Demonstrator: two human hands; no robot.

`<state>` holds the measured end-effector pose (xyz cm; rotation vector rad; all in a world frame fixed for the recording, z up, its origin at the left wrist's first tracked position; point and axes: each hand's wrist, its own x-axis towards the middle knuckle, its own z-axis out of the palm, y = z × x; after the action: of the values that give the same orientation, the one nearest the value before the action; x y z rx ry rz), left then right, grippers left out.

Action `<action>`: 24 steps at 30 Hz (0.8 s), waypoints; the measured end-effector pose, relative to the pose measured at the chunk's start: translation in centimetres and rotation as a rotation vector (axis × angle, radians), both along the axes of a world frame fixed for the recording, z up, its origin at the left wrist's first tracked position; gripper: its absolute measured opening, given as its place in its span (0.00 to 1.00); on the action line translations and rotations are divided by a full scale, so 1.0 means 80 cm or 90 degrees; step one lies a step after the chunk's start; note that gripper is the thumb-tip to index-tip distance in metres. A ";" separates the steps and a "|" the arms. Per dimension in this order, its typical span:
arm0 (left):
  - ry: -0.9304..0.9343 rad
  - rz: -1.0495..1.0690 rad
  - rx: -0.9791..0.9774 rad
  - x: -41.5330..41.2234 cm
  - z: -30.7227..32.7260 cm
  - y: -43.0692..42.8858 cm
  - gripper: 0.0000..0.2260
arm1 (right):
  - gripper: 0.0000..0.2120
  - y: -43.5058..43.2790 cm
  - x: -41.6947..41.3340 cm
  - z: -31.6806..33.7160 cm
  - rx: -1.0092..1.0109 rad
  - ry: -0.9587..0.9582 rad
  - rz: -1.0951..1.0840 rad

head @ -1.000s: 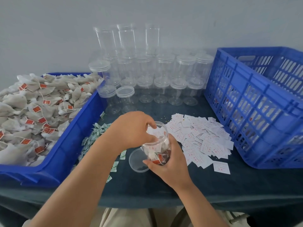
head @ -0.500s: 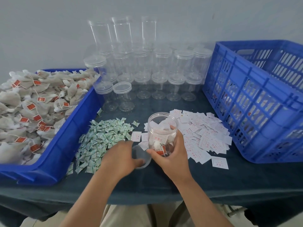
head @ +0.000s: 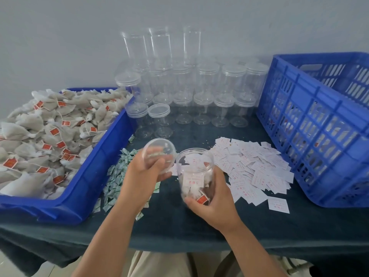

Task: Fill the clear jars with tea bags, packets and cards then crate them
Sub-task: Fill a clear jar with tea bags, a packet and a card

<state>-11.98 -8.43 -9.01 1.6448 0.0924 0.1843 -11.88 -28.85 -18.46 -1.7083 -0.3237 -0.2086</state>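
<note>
Clear jar [head: 196, 174], loaded with tea bags [head: 192, 191] and a card [head: 192, 179], is gripped by the right hand [head: 213, 200] over the table [head: 199, 226] beside the cards [head: 255, 166], the lid [head: 158, 154] being held in the curled fingers of the left hand [head: 143, 176]; capping is judged in hand, for which the lid must be seated squarely on the mouth.

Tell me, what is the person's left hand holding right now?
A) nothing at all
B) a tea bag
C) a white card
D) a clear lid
D: the left hand grips the clear lid just beside the mouth of the open jar, which the right hand holds.
</note>
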 end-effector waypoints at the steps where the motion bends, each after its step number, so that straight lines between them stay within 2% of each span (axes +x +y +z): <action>1: -0.045 -0.040 0.043 -0.002 0.011 0.001 0.15 | 0.41 0.002 -0.001 0.003 -0.037 -0.010 0.017; 3: -0.111 -0.142 0.215 -0.006 0.027 0.007 0.18 | 0.42 0.004 -0.001 0.010 -0.098 -0.036 0.045; 5: -0.115 -0.247 0.419 -0.012 0.033 0.014 0.19 | 0.42 0.006 0.000 0.013 -0.124 -0.037 0.062; 7: -0.083 -0.301 0.550 -0.017 0.032 0.015 0.29 | 0.43 0.007 0.000 0.013 -0.151 -0.031 0.065; 9: -0.024 -0.257 0.572 -0.018 0.035 0.007 0.33 | 0.45 0.006 -0.001 0.013 -0.187 -0.048 0.054; 12: 0.012 -0.170 0.572 -0.006 0.038 -0.011 0.33 | 0.45 0.005 -0.003 0.012 -0.214 -0.070 0.059; 15: 0.049 -0.229 0.634 -0.004 0.039 -0.031 0.34 | 0.46 0.005 -0.004 0.012 -0.220 -0.066 0.050; 21: -0.014 -0.183 0.701 -0.013 0.032 -0.051 0.33 | 0.43 0.004 0.003 0.010 -0.188 -0.029 0.084; 24: -0.061 -0.175 0.664 -0.009 0.031 -0.051 0.25 | 0.42 0.000 0.007 0.006 -0.129 0.000 0.119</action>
<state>-12.69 -12.49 -6.50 2.6535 -0.3629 0.0972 -11.33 -28.86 -18.00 -1.8644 -0.5153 -0.0395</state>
